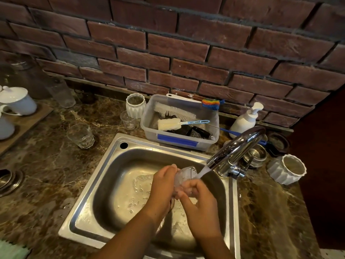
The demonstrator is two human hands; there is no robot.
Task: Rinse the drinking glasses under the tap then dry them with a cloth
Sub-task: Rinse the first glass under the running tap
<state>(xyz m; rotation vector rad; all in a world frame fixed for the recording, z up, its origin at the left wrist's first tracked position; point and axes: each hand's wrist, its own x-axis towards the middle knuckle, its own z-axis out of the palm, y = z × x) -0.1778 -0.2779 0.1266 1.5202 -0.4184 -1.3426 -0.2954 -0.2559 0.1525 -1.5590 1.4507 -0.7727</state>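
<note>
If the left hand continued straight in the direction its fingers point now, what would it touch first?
The left hand points up and right, wrapped around the glass it holds with the right hand. Beyond the glass, the first thing would likely be the water stream, then the tap; depth is unclear.

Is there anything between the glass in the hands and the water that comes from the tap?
Nothing visible. Both the left hand and the right hand hold the glass over the sink, and the stream from the tap falls straight onto it near the rim.
</note>
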